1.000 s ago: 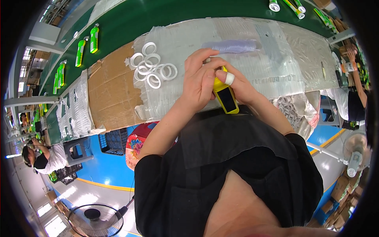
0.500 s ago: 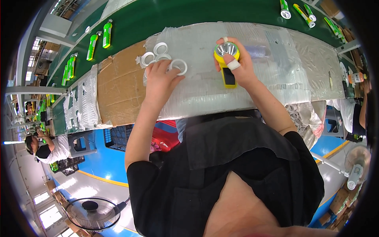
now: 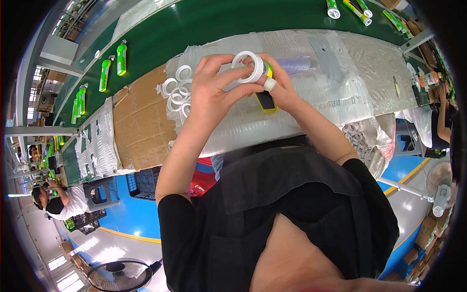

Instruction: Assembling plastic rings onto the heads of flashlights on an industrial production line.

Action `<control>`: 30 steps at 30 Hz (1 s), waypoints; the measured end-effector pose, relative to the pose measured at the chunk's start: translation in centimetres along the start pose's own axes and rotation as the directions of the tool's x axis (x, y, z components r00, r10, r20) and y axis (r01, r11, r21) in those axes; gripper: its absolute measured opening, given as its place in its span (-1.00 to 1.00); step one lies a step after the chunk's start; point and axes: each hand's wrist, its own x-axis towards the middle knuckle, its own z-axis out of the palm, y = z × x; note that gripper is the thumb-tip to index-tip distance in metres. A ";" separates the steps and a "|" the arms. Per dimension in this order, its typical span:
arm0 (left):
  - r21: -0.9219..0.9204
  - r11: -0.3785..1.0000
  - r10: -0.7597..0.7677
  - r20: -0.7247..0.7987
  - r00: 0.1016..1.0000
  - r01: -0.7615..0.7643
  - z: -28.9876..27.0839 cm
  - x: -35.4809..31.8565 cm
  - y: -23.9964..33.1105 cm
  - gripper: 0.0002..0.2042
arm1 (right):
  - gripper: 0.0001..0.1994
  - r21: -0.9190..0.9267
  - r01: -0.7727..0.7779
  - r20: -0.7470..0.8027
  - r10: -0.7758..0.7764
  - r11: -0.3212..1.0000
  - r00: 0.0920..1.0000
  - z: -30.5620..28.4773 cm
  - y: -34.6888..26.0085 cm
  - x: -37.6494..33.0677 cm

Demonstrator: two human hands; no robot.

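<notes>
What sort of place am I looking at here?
Probably a factory assembly line: a white ring and a yellow flashlight are held over the bench, more flashlights lie along a long green surface, and another person sits off to the left.

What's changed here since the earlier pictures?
The left hand let go of the yellow flashlight with a black panel, reached left to the round white rings, and brought one white ring rightward to the flashlight; whether they touch is unclear. The right hand still holds the flashlight; the other rings still lie left.
</notes>
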 end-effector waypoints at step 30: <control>-0.311 0.932 -0.157 0.113 0.981 0.185 5.5 1.4 3.0 -0.60 | -0.66 -0.945 0.267 0.325 0.482 0.187 0.814 -3.2 -14.1 5.1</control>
